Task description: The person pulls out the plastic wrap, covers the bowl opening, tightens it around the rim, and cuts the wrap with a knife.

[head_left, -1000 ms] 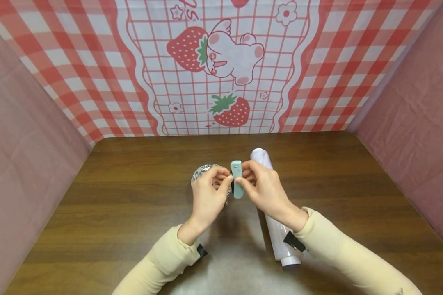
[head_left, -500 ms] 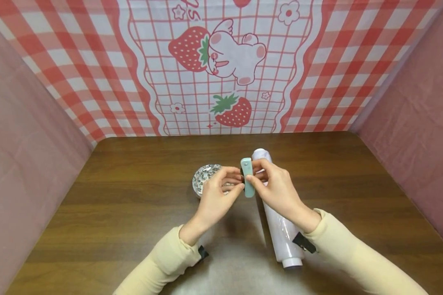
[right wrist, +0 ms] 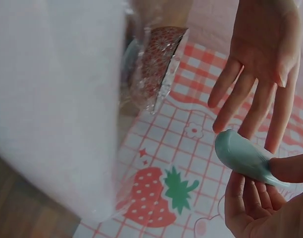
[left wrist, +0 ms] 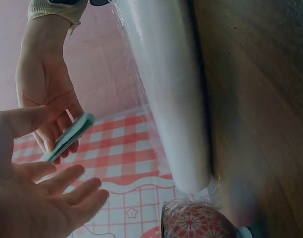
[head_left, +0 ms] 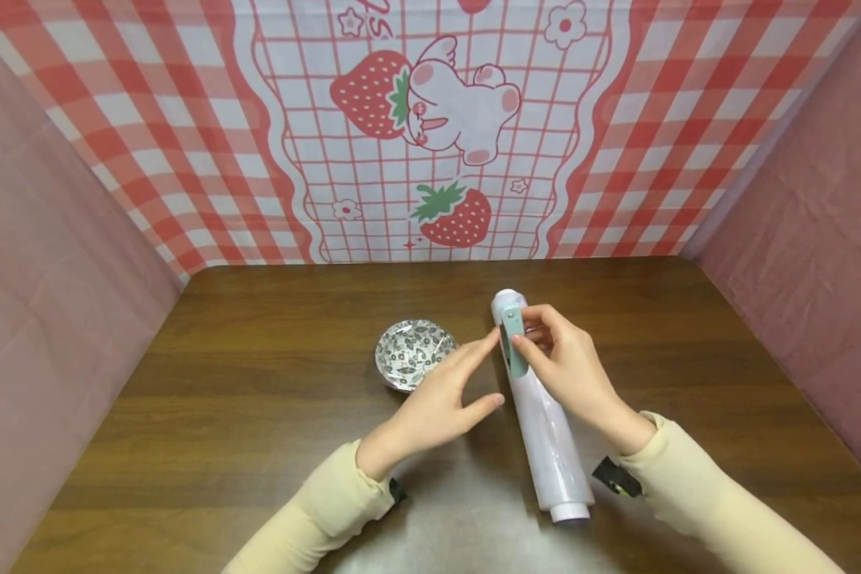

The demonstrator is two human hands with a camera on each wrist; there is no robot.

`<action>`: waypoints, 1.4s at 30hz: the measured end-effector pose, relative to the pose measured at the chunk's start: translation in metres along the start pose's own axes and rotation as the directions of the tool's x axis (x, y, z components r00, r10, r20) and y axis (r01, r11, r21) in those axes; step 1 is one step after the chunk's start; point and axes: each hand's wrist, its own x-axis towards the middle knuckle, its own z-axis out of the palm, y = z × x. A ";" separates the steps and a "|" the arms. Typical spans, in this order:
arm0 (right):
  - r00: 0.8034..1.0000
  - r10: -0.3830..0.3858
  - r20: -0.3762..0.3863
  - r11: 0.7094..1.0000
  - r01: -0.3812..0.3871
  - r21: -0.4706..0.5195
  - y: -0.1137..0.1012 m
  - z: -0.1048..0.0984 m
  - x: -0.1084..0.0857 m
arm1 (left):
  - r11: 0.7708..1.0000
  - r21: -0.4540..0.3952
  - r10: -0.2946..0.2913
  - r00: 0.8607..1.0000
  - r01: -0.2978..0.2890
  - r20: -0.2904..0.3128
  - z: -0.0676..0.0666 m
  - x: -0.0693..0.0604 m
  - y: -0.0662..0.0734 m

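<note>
My right hand (head_left: 565, 360) pinches a mint-green folding knife (head_left: 514, 343) between thumb and fingers, above the far part of a roll of cling film (head_left: 548, 446). A rivet shows at the knife's top, and a dark strip lies along its slot. My left hand (head_left: 445, 395) is spread, fingers straight, fingertips close beside the knife; whether they touch it I cannot tell. Behind the left hand stands a patterned bowl (head_left: 410, 351) with clear film over it, its near right side partly hidden. The right wrist view shows the knife (right wrist: 245, 156) held at its end.
The brown wooden table (head_left: 222, 414) carries the bowl and, to its right, the film roll lying lengthwise. A red checked cloth (head_left: 222, 183) with strawberry prints hangs at the back. Pink cloth walls (head_left: 796, 199) close off both sides.
Both hands have moved right, bringing the knife from beside the roll to over it. My left fingers have straightened and the thumb has spread away. More of the bowl shows.
</note>
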 end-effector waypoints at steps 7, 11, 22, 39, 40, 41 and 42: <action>0.998 0.052 -0.018 0.999 -0.053 -0.011 0.013 -0.008 -0.001 | 0.982 0.184 0.037 0.999 -0.039 0.015 0.010 0.001 -0.005; 0.996 0.083 -0.043 0.996 -0.084 -0.018 0.021 -0.013 0.001 | 0.965 0.256 0.057 0.998 -0.054 -0.003 0.015 0.001 -0.006; 0.981 0.191 -0.026 0.977 -0.193 -0.095 0.049 -0.024 0.001 | 0.922 0.377 0.067 0.995 -0.089 0.072 0.022 -0.007 -0.010; 0.894 0.396 0.211 0.887 -0.313 -0.341 0.096 -0.031 -0.005 | 0.840 0.524 0.086 0.988 -0.140 0.126 0.009 -0.025 -0.010; 0.891 0.398 0.217 0.885 -0.311 -0.345 0.098 -0.030 -0.006 | 0.831 0.538 0.092 0.988 -0.144 0.122 0.006 -0.026 -0.011; 0.889 0.399 0.224 0.885 -0.309 -0.349 0.100 -0.028 -0.007 | 0.820 0.553 0.099 0.989 -0.145 0.113 0.002 -0.027 -0.012; 0.888 0.397 0.230 0.885 -0.304 -0.353 0.102 -0.027 -0.007 | 0.812 0.566 0.106 0.989 -0.146 0.103 -0.002 -0.027 -0.013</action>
